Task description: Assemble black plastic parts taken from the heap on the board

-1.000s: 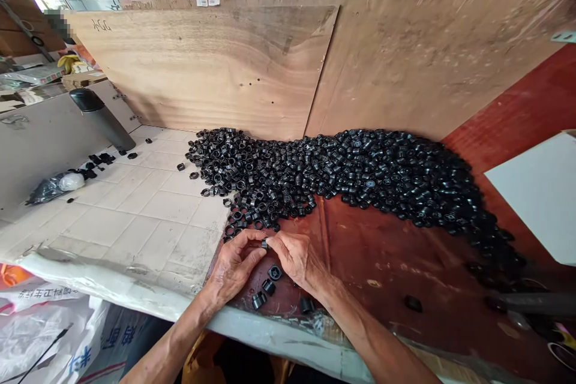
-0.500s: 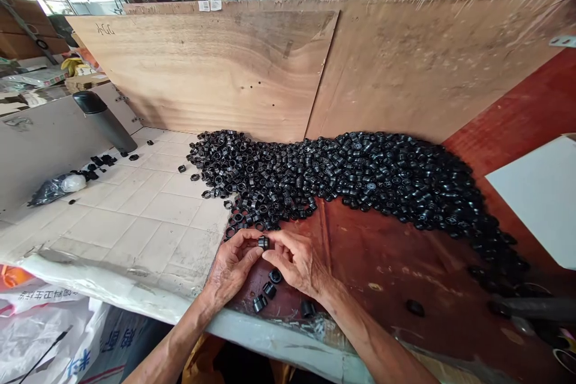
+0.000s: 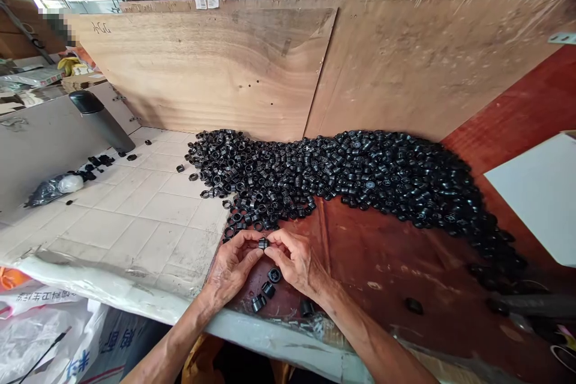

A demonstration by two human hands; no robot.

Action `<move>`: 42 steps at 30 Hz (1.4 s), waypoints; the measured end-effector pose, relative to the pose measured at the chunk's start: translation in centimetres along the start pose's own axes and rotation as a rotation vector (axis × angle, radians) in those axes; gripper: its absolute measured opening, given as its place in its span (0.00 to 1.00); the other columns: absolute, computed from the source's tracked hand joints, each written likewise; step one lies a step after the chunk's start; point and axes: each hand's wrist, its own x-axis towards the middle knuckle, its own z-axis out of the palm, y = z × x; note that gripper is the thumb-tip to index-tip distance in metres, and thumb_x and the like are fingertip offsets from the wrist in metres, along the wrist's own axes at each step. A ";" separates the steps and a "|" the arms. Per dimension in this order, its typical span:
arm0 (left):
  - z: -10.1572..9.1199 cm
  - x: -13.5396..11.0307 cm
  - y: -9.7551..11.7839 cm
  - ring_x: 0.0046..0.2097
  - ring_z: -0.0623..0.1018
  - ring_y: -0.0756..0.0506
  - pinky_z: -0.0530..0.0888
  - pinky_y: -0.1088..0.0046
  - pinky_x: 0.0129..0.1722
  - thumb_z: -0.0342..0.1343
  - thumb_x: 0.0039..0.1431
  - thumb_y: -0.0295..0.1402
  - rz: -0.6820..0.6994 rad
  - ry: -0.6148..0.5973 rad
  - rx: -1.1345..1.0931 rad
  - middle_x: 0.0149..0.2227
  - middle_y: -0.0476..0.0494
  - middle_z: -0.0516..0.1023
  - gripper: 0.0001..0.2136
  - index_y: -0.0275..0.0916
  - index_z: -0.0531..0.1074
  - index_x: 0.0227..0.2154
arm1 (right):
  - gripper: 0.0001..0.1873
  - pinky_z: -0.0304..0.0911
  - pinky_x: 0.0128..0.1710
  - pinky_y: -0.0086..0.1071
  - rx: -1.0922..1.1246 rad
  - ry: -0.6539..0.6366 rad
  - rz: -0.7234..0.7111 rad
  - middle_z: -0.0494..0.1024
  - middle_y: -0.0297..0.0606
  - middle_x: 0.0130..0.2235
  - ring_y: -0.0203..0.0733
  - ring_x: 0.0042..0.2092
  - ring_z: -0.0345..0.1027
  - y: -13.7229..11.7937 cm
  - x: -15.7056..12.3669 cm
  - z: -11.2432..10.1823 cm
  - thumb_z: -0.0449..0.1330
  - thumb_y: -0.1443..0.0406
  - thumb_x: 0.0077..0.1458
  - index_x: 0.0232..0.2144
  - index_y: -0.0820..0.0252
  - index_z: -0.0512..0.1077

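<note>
My left hand and my right hand meet above the red-brown tabletop. Between their fingertips they pinch one small black plastic cap, left fingers on its left side and right fingers on its right. Just below my hands lie a few loose black caps, one of them showing a spoked face. Another dark cap rests under my right wrist near the table's edge. Beyond my fingertips spreads a large heap of black rings and caps; open rings show at its left end.
A plywood board stands behind the heap. On the left are a dark bottle and a plastic bag of black pieces. A white box is at the right. Padding wraps the front edge.
My right fingertips have closed in on the cap, which both hands hold at nearly the same spot. The whole view has shifted slightly; the heap looks unchanged.
</note>
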 end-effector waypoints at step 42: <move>2.0 1.4 0.7 0.40 0.83 0.44 0.79 0.66 0.44 0.60 0.56 0.27 0.126 0.235 0.455 0.40 0.46 0.83 0.13 0.42 0.73 0.44 | 0.10 0.73 0.41 0.34 0.166 0.081 0.053 0.81 0.40 0.43 0.43 0.41 0.76 2.0 1.0 -0.7 0.60 0.67 0.57 0.41 0.57 0.79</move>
